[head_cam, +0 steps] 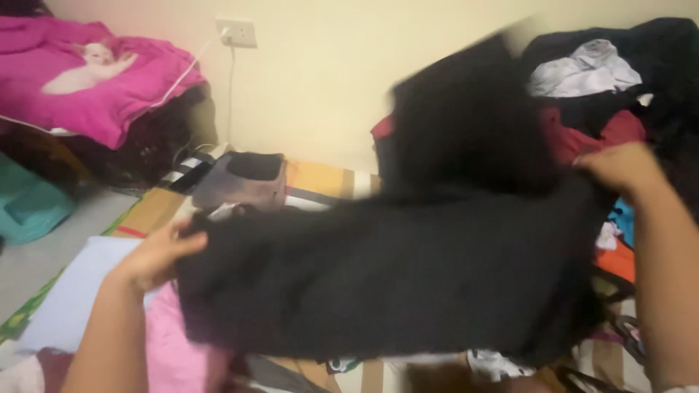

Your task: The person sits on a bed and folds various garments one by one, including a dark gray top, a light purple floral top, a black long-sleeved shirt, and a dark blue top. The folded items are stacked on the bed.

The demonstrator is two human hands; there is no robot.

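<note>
While the black garment [393,280] hangs stretched between both hands, its long axis runs from the left hand [156,255], clamped on its near-left edge, up to the right hand [619,169], pinching the farther corner; blur hides its upper flap.

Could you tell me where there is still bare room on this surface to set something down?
Little is bare: a grey strip at far left, between the teal item and the striped mat. The right is crowded with a clothes pile; the black garment, held by both hands, covers the middle.
</note>
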